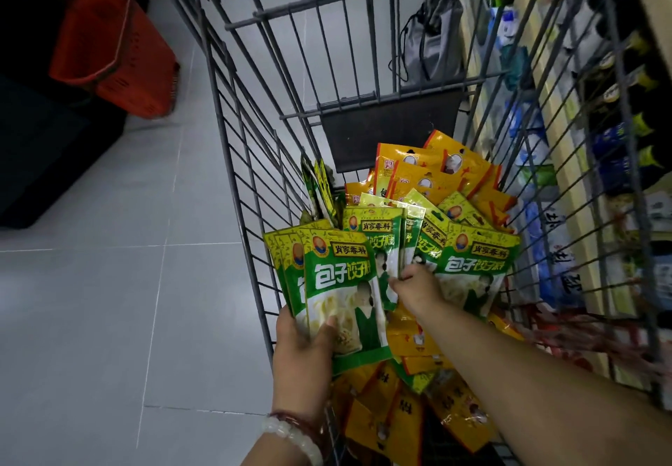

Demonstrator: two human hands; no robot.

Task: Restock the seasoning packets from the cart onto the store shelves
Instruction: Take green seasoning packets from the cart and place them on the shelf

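here, left grip (303, 342) on glossy green packets (342, 284)

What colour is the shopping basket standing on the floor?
Red, shown in the head view: shopping basket.

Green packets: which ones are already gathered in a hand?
The fanned stack of green packets at the cart's left side, held in the left hand; the other green ones lie loose in the cart.
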